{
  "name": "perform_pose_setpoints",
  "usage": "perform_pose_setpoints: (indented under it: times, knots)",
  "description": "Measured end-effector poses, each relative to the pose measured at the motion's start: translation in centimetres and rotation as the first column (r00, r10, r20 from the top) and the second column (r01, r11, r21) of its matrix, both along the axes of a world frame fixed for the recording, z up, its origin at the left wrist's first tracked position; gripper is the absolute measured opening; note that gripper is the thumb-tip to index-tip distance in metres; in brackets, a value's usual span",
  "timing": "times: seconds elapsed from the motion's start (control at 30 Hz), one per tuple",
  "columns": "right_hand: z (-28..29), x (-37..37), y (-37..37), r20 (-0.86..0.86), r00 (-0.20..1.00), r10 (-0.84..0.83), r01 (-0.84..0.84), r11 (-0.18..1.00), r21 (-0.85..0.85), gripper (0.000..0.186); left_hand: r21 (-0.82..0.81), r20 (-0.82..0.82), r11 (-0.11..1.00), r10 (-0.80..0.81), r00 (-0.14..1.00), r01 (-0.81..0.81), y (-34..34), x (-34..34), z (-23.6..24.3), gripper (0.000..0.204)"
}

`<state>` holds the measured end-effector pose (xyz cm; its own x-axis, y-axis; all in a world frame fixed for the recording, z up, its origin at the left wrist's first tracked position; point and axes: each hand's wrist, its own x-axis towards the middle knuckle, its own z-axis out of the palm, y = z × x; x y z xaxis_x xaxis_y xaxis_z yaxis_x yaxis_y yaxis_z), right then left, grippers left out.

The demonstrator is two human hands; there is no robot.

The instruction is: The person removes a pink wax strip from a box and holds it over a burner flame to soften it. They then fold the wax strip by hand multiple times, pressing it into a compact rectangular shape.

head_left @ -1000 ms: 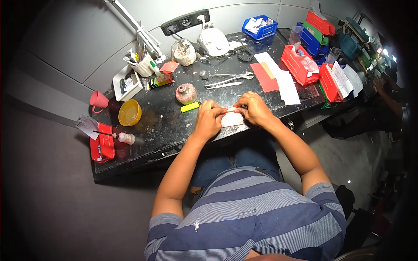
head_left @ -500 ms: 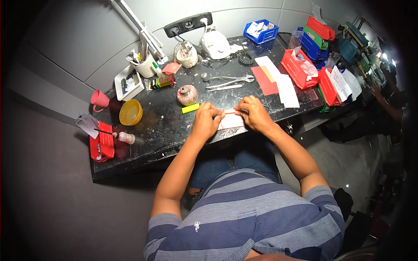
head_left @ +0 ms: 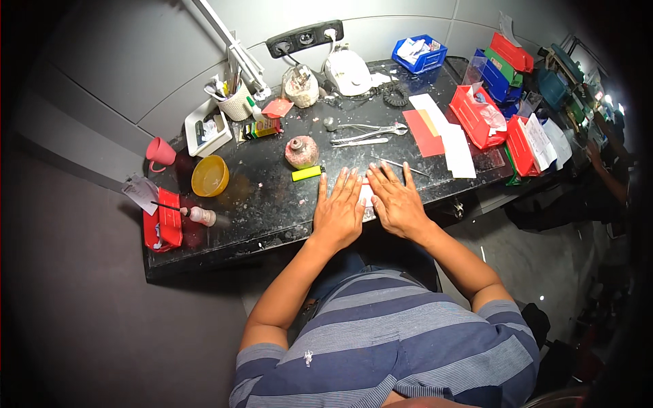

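Note:
My left hand [head_left: 338, 216] and my right hand [head_left: 399, 207] lie flat side by side near the front edge of the bench, fingers stretched forward. Beneath them is a small white slab or pad [head_left: 368, 198], mostly covered. A bit of a thin red stick [head_left: 365, 181] shows in the gap between the fingers; the rest of it is hidden. Left of my left fingertips is a yellow-green lighter [head_left: 306, 174], in front of a rounded, pink-stained jar [head_left: 301, 151]. Beyond my right fingertips lies a thin metal instrument [head_left: 401, 166].
Pliers [head_left: 371, 129] lie farther back, near red sheets [head_left: 424, 134] and white papers [head_left: 460, 153]. Red bins [head_left: 477, 117] stand at right. A yellow bowl [head_left: 210, 176], pink mug [head_left: 160, 152] and small bottle [head_left: 202, 216] are at left. A lamp arm [head_left: 228, 44] rises behind.
My fingers have gone from pinching the red stick at its two ends to lying flat over it and the white slab. The view has shifted slightly.

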<state>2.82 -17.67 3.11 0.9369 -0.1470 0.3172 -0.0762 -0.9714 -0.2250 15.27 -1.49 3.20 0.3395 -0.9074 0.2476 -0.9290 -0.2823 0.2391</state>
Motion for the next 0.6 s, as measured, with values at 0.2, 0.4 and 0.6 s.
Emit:
perform_pose_setpoints:
  times: [0.2, 0.4, 0.6]
  knots:
    - [-0.1, -0.1, -0.6, -0.038, 0.997, -0.064, 0.067, 0.994, 0.087, 0.045, -0.034, -0.030, 0.999, 0.029, 0.999, -0.030, 0.2, -0.2, -0.3, 0.055]
    - [1.3, 1.7, -2.6, 0.132, 0.984, -0.123, 0.094, 0.974, 0.208, 0.023, -0.233, 0.033, 0.972, -0.009, 0.999, 0.017, -1.3, 1.1, -0.4, 0.040]
    - [4.2, 2.8, -3.1, 0.097, 0.993, -0.070, 0.049, 0.977, 0.205, 0.019, -0.181, 0.020, 0.969, -0.166, 0.986, 0.167, -3.8, 4.3, 3.7, 0.019]
